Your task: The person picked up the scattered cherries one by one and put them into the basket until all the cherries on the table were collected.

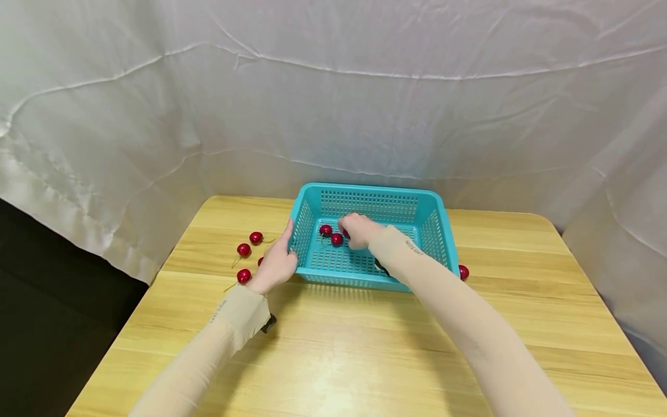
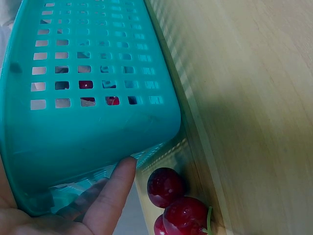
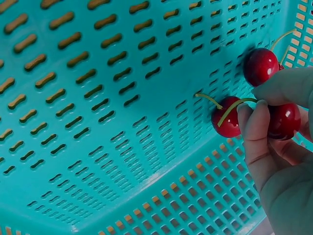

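A turquoise plastic basket (image 1: 432, 231) with slotted walls stands on the wooden table. My left hand (image 1: 278, 263) holds its front left corner, one finger stretched along the outside of the left wall. Inside the basket, my right hand (image 1: 359, 230) pinches a red cherry (image 3: 284, 121) close over the basket floor; its green stem sticks out past the fingertips. Right beside it are two more cherries, one cherry (image 3: 260, 67) above and another cherry (image 3: 226, 120) partly behind the held one's stem.
Several cherries lie left of the basket, among them a cherry (image 1: 256, 237) near the wall and a cherry (image 1: 244, 276) by my left wrist. A lone cherry (image 1: 464, 272) sits against the basket's right side. A pale curtain (image 1: 365, 127) hangs behind the table (image 1: 333, 359).
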A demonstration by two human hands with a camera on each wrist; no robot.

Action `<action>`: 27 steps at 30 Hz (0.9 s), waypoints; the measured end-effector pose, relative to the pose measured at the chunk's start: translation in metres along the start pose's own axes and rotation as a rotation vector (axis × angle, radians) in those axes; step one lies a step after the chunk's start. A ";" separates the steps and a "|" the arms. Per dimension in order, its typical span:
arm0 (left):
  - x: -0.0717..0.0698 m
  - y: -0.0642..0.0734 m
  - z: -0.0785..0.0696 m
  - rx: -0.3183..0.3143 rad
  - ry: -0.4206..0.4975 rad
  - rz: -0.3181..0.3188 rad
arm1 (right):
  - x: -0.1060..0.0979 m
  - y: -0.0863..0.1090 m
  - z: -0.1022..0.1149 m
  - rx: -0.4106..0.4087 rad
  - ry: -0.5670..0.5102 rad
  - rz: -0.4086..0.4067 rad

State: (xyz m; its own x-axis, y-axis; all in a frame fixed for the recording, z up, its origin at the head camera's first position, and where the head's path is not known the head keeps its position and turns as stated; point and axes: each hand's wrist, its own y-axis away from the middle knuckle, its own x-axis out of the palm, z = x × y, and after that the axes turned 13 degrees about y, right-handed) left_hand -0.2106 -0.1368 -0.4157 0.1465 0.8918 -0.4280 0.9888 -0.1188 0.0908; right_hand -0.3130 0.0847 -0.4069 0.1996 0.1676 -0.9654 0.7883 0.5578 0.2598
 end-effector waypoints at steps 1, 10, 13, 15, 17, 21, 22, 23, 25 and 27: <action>0.000 0.000 0.000 0.002 0.001 -0.001 | 0.000 0.000 0.000 0.001 0.002 0.001; 0.000 0.001 -0.001 0.005 -0.009 -0.016 | -0.001 0.001 0.002 -0.005 -0.008 0.010; 0.000 0.001 0.000 0.005 -0.005 -0.015 | -0.001 0.002 0.003 -0.002 -0.019 0.011; 0.000 0.000 0.000 0.007 0.002 -0.013 | -0.002 0.002 0.003 -0.002 -0.021 0.011; 0.001 0.000 0.000 0.010 0.007 -0.011 | -0.002 0.002 0.003 0.000 -0.023 0.010; 0.001 0.000 0.000 0.004 0.012 -0.006 | -0.001 0.002 0.001 0.006 -0.026 0.011; 0.001 0.000 0.000 0.003 0.010 -0.005 | -0.001 0.001 0.001 0.009 -0.027 0.011; 0.001 -0.001 0.000 0.000 0.010 -0.004 | -0.001 0.001 0.000 0.013 -0.028 0.011; 0.001 -0.001 0.000 -0.003 0.007 -0.004 | 0.000 0.000 -0.001 0.020 -0.027 0.008; 0.001 -0.001 0.000 -0.005 0.002 -0.005 | 0.001 -0.001 -0.001 0.025 -0.029 0.006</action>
State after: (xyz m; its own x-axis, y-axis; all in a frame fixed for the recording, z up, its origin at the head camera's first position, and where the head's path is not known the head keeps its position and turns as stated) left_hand -0.2119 -0.1359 -0.4163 0.1417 0.8931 -0.4270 0.9893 -0.1124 0.0930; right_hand -0.3145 0.0854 -0.4076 0.2208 0.1465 -0.9643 0.8013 0.5364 0.2649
